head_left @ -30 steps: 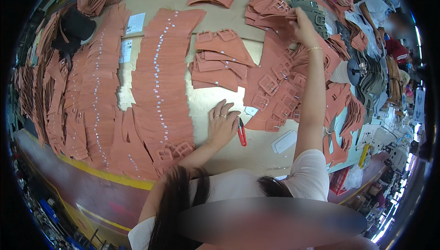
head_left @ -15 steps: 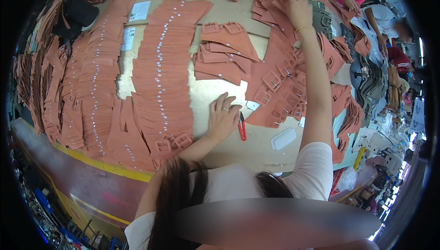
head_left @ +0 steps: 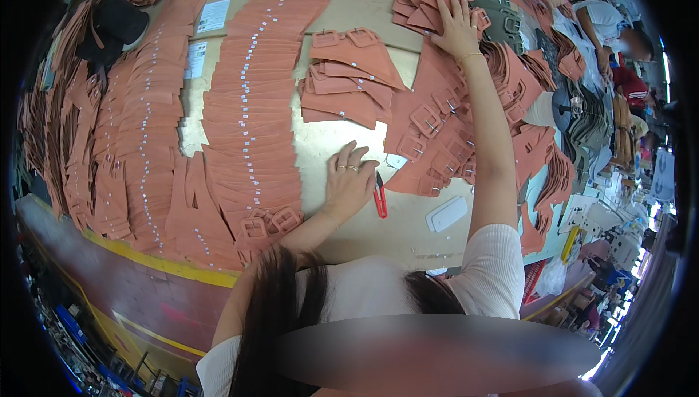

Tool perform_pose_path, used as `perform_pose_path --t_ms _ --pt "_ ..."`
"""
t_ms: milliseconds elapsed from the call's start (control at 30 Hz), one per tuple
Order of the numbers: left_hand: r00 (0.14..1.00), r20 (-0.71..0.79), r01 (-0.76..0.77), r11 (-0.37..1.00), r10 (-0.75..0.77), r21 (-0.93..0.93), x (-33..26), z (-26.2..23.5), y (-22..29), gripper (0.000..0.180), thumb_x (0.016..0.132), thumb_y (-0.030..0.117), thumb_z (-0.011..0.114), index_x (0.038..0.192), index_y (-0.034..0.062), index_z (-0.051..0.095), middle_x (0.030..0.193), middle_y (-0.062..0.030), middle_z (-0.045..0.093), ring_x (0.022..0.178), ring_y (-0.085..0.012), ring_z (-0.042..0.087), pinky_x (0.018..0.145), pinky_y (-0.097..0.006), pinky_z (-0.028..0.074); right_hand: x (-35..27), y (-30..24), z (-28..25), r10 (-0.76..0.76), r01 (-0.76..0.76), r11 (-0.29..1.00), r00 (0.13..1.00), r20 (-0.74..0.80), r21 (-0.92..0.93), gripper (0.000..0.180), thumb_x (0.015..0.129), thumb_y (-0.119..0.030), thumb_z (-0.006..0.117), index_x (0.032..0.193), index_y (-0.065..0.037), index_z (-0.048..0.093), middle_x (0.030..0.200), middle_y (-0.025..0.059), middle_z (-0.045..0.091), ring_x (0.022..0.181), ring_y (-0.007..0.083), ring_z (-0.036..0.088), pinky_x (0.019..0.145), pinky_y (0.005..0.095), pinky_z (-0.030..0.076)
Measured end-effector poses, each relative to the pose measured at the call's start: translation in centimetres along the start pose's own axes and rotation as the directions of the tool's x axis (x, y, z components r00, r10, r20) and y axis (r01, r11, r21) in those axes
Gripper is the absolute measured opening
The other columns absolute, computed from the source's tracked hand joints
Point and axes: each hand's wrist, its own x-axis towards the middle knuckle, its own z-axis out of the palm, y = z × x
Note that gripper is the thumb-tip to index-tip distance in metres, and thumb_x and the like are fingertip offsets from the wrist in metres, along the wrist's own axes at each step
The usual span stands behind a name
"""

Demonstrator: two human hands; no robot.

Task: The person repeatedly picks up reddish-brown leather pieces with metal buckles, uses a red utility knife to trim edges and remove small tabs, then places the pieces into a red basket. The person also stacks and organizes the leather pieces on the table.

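The left hand (head_left: 349, 182) lies palm-down on the bare tan tabletop (head_left: 378, 22), fingers spread flat and holding nothing. Just beside it, at its right edge, lies a small red-handled thread snip (head_left: 380, 197).

The right hand (head_left: 456, 27) is stretched far forward, fingers splayed wide and pressed flat on a loose stack of terracotta-coloured, matte leather-like strap pieces (head_left: 419, 4); whether any piece is pinched cannot be told.

Between the 2 hands lies a heap of the same terracotta pieces fitted with square buckles (head_left: 429, 135). A second pile of pointed flat pieces (head_left: 349, 80) sits left of it. Long overlapping rows of flat pieces with small white tags (head_left: 251, 98) run down the left side. A white rectangular block (head_left: 446, 213) rests near the right forearm.
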Motion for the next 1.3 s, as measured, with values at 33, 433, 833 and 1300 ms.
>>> perform_pose_path --t_ms 33,433,833,1300 --pt "1.000 0.001 0.001 1.000 -0.001 0.001 0.0 0.0 0.0 0.020 0.080 0.015 0.062 0.100 0.0141 0.065 0.120 -0.0078 0.053 0.126 -0.0299 0.039 0.100 -0.046 0.030 0.0 0.2 0.4 -0.007 0.007 1.000 1.000 -0.010 -0.030 0.104 0.066 -0.032 0.079 0.151 -0.035 0.019 0.157 0.0087 0.019 0.144 0.0363 0.017 0.109 0.0639 0.023" --pt "0.999 -0.021 -0.026 0.999 0.027 0.047 0.0 0.3 0.1 0.018 0.079 0.015 0.064 0.097 0.0134 0.065 0.120 -0.0078 0.051 0.125 -0.0299 0.039 0.100 -0.046 0.032 4.3 5.6 -4.5 0.176 -0.410 0.779 0.869 0.462 0.474 0.057 0.086 -0.024 0.051 0.142 -0.019 0.043 0.127 0.0192 0.058 0.113 0.0338 0.058 0.100 0.0352 0.043" --pt "1.000 -0.012 -0.029 0.998 0.029 0.054 0.0 0.5 0.0 0.017 0.079 0.014 0.064 0.096 0.0134 0.065 0.120 -0.0083 0.051 0.126 -0.0305 0.039 0.100 -0.047 0.031 3.8 4.1 -3.2 0.056 -0.170 0.939 0.933 0.355 0.299 0.094 0.074 -0.061 0.066 0.150 -0.022 0.028 0.148 0.0203 0.036 0.138 0.0366 0.033 0.110 0.0461 0.030" --pt "0.999 -0.016 -0.038 0.995 0.039 0.093 -0.1 0.5 0.3 0.017 0.081 0.015 0.062 0.098 0.0132 0.064 0.121 -0.0094 0.051 0.126 -0.0311 0.039 0.101 -0.047 0.031 1.2 -1.5 0.0 0.050 -0.018 0.981 0.985 0.162 -0.192 0.119 0.056 -0.050 0.080 0.151 -0.041 0.008 0.156 0.0253 0.009 0.139 0.0548 0.013 0.102 0.0751 0.019"
